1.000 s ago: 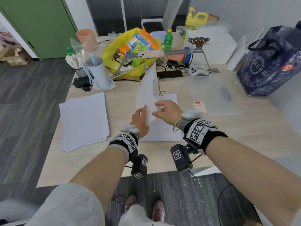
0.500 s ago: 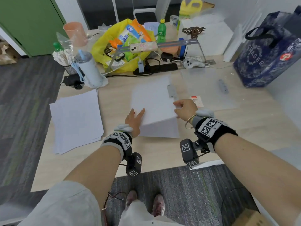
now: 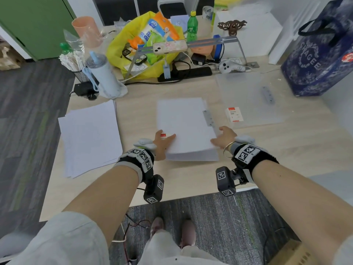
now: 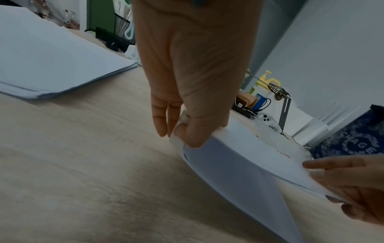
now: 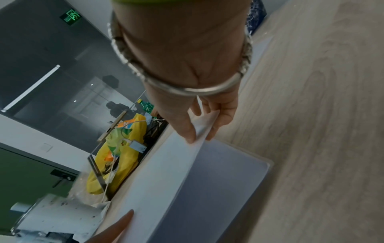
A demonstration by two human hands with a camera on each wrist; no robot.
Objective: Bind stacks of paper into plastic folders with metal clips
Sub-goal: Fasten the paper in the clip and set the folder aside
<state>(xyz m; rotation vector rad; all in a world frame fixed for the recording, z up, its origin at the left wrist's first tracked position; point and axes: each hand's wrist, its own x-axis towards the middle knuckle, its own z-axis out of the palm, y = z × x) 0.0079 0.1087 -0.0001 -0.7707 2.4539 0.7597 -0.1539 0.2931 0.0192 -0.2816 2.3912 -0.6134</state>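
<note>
A frosted plastic folder (image 3: 183, 121) filled with white paper lies at mid-table, a metal clip (image 3: 208, 118) along its right edge. My left hand (image 3: 162, 142) pinches its near-left corner, thumb on top, as the left wrist view shows (image 4: 187, 131). My right hand (image 3: 221, 138) pinches the near-right edge between thumb and fingers (image 5: 199, 129). The upper white leaf (image 5: 166, 172) is raised a little above the grey lower leaf (image 5: 224, 172), which lies flat on the table.
A second clear folder (image 3: 248, 100) with its own clip (image 3: 267, 94) lies to the right, a small red-and-white card (image 3: 234, 114) beside it. Loose paper (image 3: 89, 134) sits at left. A tumbler (image 3: 105, 75), yellow bag (image 3: 145, 44), power strip (image 3: 185, 73) and blue bag (image 3: 321, 52) crowd the back.
The leaf with the clip stood upright a second ago; it has swung down to the right and lies nearly flat. Both hands have moved apart to its near corners.
</note>
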